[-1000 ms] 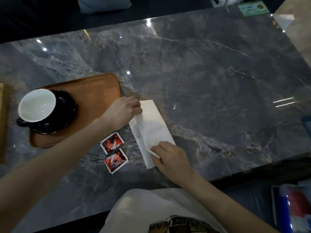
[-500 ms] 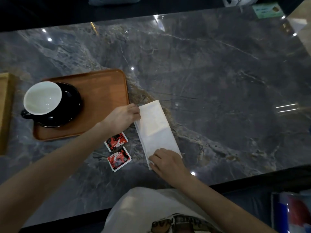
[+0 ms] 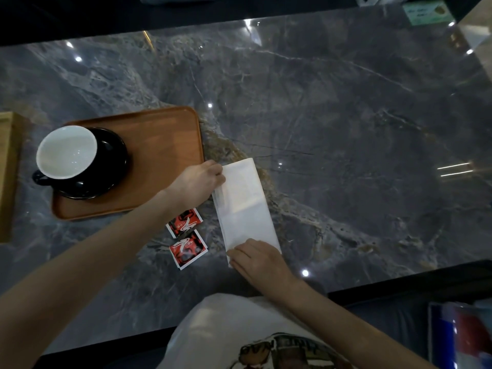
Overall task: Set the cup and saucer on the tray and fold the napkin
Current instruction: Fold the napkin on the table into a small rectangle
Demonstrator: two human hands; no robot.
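The napkin lies folded into a long white strip on the marble table, just right of the tray's near right corner and slanting away from me. My left hand is at its far left edge with the fingers curled onto the paper; my knuckles hide the fingertips, so I can't tell whether I am pinching the layers or only pressing them. My right hand lies on the near end, fingers fairly straight and flat on the paper, covering that corner so its fold is hidden.

The cup, white inside and dark outside, sits on the black saucer at the left part of the brown tray. The cup covers most of the saucer, and its handle pokes out at the near left.

Two red sachets lie on the table between my forearms, just left of the napkin; my left wrist overlaps the farther one, and their print is too small to read.

A pale wooden block is cut off at the left edge. A green card lies at the far right corner. The table is glossy grey stone with ceiling lights reflected in it. At the bottom my light shirt shows, and something blue and red, blurred, sits at the lower right.
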